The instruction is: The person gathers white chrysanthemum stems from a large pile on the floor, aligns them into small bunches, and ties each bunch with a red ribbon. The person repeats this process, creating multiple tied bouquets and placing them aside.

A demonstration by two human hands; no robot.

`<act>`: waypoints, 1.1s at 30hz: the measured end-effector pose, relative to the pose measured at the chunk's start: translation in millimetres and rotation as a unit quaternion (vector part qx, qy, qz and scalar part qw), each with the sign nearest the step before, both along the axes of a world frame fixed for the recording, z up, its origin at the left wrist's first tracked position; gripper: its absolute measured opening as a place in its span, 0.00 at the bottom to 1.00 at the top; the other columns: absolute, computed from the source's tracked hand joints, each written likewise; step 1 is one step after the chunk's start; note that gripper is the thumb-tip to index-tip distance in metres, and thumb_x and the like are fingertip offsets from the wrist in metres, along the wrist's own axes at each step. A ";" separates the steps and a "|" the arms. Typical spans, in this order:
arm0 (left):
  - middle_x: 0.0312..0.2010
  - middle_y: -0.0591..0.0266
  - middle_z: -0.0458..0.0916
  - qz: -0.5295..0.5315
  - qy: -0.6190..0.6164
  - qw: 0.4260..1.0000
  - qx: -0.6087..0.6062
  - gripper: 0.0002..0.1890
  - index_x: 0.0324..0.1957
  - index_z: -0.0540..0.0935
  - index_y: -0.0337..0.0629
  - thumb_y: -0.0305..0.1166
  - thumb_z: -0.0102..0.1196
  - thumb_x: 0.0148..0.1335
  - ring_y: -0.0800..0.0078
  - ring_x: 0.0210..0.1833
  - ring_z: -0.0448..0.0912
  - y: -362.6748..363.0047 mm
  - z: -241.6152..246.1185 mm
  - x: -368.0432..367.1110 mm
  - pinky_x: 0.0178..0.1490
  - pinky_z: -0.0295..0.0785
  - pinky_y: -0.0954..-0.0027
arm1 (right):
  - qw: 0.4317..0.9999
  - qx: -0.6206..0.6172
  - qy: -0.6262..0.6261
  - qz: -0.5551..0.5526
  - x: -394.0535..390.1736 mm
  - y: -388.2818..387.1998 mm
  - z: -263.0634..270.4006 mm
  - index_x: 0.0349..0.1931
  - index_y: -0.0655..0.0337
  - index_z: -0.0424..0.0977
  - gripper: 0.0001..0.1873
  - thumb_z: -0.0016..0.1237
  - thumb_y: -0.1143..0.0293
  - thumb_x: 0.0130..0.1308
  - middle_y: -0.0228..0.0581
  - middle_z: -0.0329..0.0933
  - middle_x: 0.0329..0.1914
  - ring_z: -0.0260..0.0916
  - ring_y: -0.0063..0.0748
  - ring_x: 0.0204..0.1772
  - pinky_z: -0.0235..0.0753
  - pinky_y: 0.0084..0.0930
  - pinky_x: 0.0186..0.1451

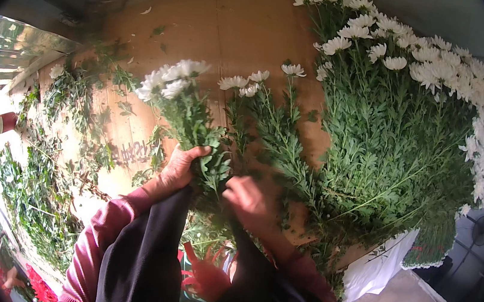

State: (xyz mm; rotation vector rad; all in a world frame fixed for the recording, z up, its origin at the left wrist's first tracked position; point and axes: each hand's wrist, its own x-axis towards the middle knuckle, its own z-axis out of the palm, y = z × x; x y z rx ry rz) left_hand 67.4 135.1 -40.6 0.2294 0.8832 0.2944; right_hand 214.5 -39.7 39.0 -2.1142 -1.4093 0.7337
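A small bunch of white chrysanthemums (187,112) stands out from my left hand (178,168), which is closed around the leafy stems just below the blooms, thumb on top. To the right of the lower stems is my right hand (245,194), blurred, with its fingers curled towards them. Whether those fingers grip a stem is not clear. A few loose chrysanthemum stems (279,142) with white heads lie on the cardboard (262,26), just beyond my right hand. Dark cloth hangs below both wrists.
A big heap of white chrysanthemums (388,137) fills the right side. Stripped leaves (36,198) litter the left. Below my hands is a bunch of red strips (208,278). A white sheet (377,267) and a fan (480,230) are at lower right. Another person's hand (14,280) shows at lower left.
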 end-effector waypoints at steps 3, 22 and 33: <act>0.46 0.62 0.83 0.005 0.010 0.997 -0.077 0.21 0.55 0.78 0.41 0.27 0.66 0.60 0.62 0.50 0.81 -0.5 -11.3 -15.2 0.58 0.78 0.55 | 0.979 0.019 -0.131 -0.155 61.1 -8.7 -33.6 0.51 0.60 0.73 0.18 0.59 0.61 0.66 0.46 0.74 0.47 0.72 0.52 0.52 0.73 0.45 0.56; 0.49 0.59 0.82 -0.023 -0.014 0.997 -0.072 0.23 0.58 0.75 0.38 0.28 0.64 0.62 0.59 0.53 0.80 -0.1 -30.9 -23.6 0.63 0.75 0.52 | 0.951 0.014 0.084 -0.297 152.2 -42.3 -50.6 0.56 0.61 0.75 0.15 0.56 0.68 0.72 0.38 0.83 0.46 0.76 0.28 0.46 0.75 0.30 0.53; 0.48 0.56 0.86 -0.056 -0.026 0.995 -0.072 0.18 0.53 0.81 0.38 0.35 0.63 0.64 0.60 0.50 0.83 0.4 -28.6 -23.6 0.63 0.75 0.56 | 0.951 0.094 0.039 -0.291 136.7 -28.2 -5.3 0.65 0.64 0.75 0.19 0.50 0.75 0.76 0.39 0.84 0.46 0.80 0.24 0.42 0.80 0.23 0.46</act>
